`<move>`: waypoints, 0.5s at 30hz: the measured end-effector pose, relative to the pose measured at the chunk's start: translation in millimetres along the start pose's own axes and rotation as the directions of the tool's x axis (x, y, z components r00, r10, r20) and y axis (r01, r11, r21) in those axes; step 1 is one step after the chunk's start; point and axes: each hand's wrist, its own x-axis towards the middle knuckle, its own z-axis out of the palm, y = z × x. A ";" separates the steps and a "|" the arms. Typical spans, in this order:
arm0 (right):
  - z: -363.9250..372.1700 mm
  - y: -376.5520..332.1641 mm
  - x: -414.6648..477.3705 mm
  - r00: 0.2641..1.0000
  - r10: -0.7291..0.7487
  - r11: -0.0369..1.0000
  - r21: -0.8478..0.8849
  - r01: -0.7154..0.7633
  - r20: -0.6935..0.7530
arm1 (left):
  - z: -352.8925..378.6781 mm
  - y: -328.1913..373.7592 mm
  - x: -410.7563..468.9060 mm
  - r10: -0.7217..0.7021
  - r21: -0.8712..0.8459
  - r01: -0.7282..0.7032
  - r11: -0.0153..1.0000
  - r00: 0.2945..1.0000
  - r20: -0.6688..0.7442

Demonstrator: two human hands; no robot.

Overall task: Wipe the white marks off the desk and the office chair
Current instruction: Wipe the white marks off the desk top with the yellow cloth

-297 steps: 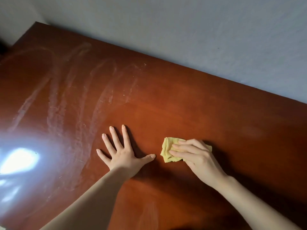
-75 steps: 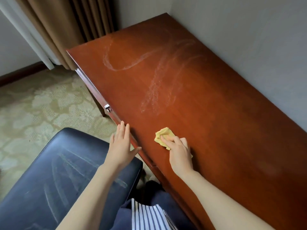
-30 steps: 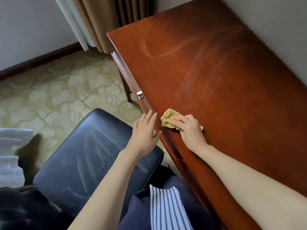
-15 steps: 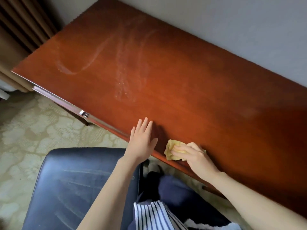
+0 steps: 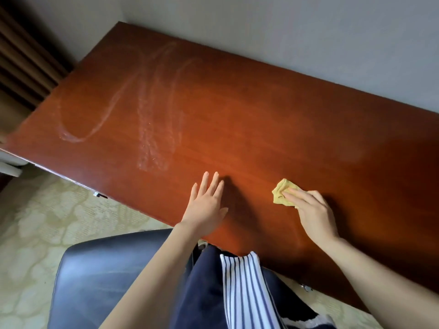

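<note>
Beige patterned carpet [image 5: 40,233] fills the near left, and on it stands the office chair [image 5: 99,279], its dark seat just beside the person's striped garment [image 5: 244,290]; pale streaks on the seat are too faint to make out clearly. Beyond them runs the front edge of the reddish-brown desk [image 5: 261,129]. Half a second ago the right hand [image 5: 313,214] and the yellow cloth [image 5: 281,192] sat at that front edge, close to the left hand [image 5: 206,205]; now both hands lie farther in over the desk top and well apart from each other. The left hand is palm down, its fingers straight and close together, holding nothing; whether it touches the wood cannot be told. The right hand presses the bunched cloth onto the desk with nearly straight fingers laid over it, its thumb hidden. Farther back on the left half, the white marks [image 5: 154,129] look unchanged: a looping curved line and a band of chalky upright smears, well apart from the cloth. A grey wall [image 5: 285,32] backs the desk, with a brown curtain [image 5: 21,60] at far left.
</note>
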 end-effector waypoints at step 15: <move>-20.0 22.3 46.0 0.867 0.424 0.882 0.336 -0.330 -0.261 | -18.2 2.8 -5.8 -0.021 0.074 0.013 0.997 0.993 0.114</move>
